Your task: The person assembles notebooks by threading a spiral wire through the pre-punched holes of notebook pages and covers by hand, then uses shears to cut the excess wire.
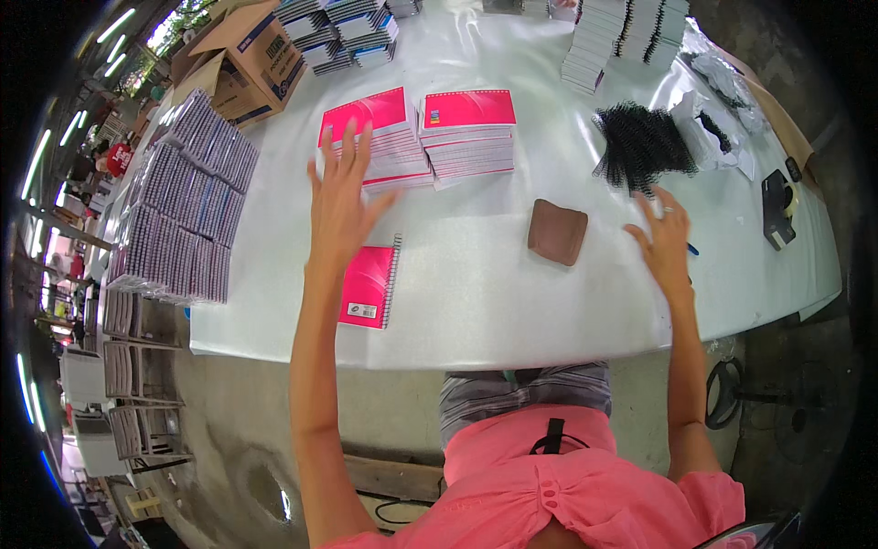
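Note:
My left hand [342, 197] reaches over the table with its fingers spread, at the near left corner of the left stack of pink-covered pads [375, 137]. A second stack of pink-covered pads [468, 137] stands close to its right. Below my left wrist lies a pink spiral notebook [368, 288], its black coil on the right side; my forearm is beside its left edge. My right hand [665, 238], a ring on one finger, is open with fingers apart. Its fingertips are at the near edge of a pile of black spiral coils [643, 148]. Neither hand holds anything.
Between my hands lies a brown, rounded-square block [557, 232]. Stacked spiral notebooks [187, 197] line the left edge, with a cardboard box [242, 64] behind. More stacks [343, 32] stand at the back. At right are plastic bags [713, 133] and a black tape dispenser [778, 210].

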`<state>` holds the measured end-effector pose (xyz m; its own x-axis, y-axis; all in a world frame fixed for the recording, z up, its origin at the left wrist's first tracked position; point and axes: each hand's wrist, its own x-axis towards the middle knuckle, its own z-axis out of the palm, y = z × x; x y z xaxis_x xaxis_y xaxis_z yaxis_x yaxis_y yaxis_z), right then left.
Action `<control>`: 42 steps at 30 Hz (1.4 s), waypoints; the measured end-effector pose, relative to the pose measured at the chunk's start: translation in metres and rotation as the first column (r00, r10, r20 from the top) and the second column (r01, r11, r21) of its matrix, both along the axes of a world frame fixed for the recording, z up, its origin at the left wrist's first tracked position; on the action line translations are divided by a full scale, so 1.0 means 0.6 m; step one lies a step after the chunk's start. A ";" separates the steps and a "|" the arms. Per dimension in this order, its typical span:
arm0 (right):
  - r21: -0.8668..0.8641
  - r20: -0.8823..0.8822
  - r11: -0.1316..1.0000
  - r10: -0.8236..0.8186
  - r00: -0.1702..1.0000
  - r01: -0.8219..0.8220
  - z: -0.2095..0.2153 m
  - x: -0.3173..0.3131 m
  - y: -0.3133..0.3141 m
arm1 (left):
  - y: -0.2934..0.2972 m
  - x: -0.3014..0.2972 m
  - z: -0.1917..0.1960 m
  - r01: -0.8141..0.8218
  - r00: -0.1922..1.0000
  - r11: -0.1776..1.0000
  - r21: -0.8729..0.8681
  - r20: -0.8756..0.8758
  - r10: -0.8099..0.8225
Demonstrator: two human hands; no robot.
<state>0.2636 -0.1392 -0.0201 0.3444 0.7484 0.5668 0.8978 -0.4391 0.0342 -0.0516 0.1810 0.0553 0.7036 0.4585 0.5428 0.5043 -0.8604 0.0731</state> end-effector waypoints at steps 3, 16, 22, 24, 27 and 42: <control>0.026 -0.028 0.976 0.215 0.976 -0.215 0.050 -0.076 0.073 | 0.084 0.059 0.015 -0.081 0.994 0.984 0.158 -0.061 0.092; 0.560 -0.668 0.826 0.408 -0.622 -0.060 0.112 -0.186 0.242 | 0.047 0.063 0.026 -0.058 0.969 0.988 0.142 -0.229 0.089; 0.378 -0.867 0.898 0.256 -0.427 -0.228 0.103 -0.188 0.237 | -0.155 0.014 -0.022 0.208 0.937 0.944 0.255 -0.330 -0.117; 0.474 -0.857 0.855 0.393 -0.334 -0.210 0.064 -0.186 0.184 | -0.190 -0.004 -0.039 0.170 0.947 0.969 -0.177 0.301 -0.111; 0.552 -0.834 0.797 0.533 -0.144 -0.245 -0.013 -0.215 0.126 | -0.235 -0.002 -0.101 0.319 0.793 0.610 -0.725 0.557 0.247; 0.469 -0.820 0.751 0.566 0.088 -0.464 -0.021 -0.171 0.098 | -0.259 0.077 -0.113 0.204 0.923 0.967 -0.154 -0.300 -0.243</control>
<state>0.1611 -0.0807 -0.0327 0.1824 0.9496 0.2549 0.3131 0.1897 -0.9306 -0.0051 0.0254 -0.0125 0.9204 0.3163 0.2299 0.3134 -0.9483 0.0499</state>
